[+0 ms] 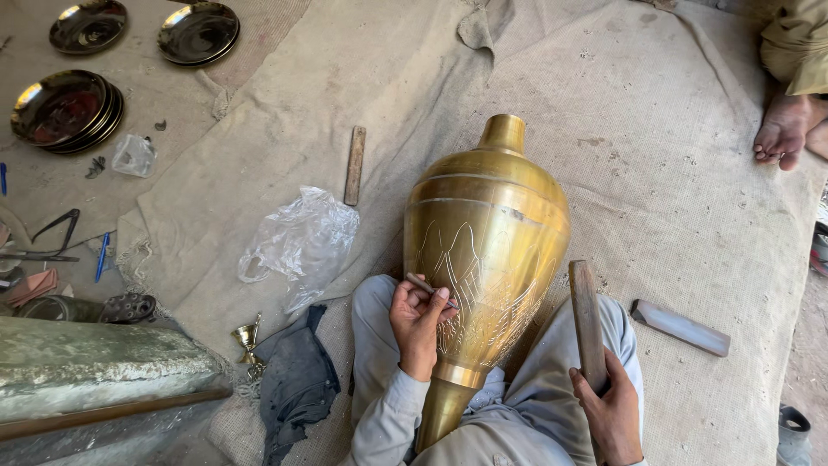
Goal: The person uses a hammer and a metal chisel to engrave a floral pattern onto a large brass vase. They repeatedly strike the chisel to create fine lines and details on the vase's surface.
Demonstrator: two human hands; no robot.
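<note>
A large brass vase (487, 233) lies tilted across my lap, neck pointing away, with engraved leaf patterns on its body. My left hand (418, 324) grips a small chisel (431, 287) whose tip rests against the engraved surface. My right hand (614, 412) holds a flat wooden stick (588, 324) upright beside the vase's right side, not touching the chisel.
Burlap sheets (655, 164) cover the floor. Stacks of dark metal plates (65, 110) lie at the far left. A clear plastic bag (302, 242), a wooden stick (354, 166), a flat bar (681, 328), a small brass cup (247, 338) and a dark cloth (297, 380) lie around. Another person's foot (782, 129) is top right.
</note>
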